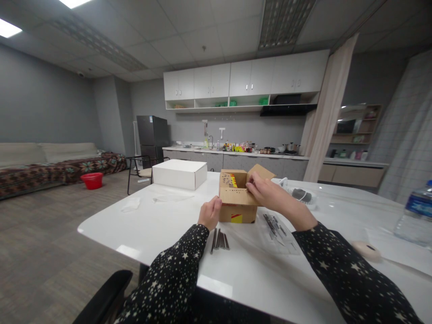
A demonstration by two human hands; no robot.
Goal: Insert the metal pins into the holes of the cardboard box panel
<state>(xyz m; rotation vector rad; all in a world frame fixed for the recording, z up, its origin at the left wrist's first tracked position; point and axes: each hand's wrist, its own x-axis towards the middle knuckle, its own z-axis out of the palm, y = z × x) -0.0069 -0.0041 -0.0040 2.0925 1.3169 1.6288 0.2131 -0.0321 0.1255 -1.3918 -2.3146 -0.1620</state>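
An opened cardboard box (238,212) stands on the white table in front of me, with small holes dotted across its flaps and red-and-yellow tape on it. At the front flap's left corner, my left hand (209,213) is closed, gripping the cardboard. My right hand (260,189) reaches over the box's right side, fingers pinched together by the row of holes; whatever they hold is hidden. Several long dark nails (220,240) lie side by side just before the box. Right of them is a clear plastic bag (278,231) with more nail-like pieces.
A closed white box (180,174) stands at the table's back left, near a thin plastic wrapper (131,205). On the right are a clear tray with a dark grey item (301,195), a beige mouse-like object (366,251) and a water bottle (416,216). A black armrest (108,292) is at lower left.
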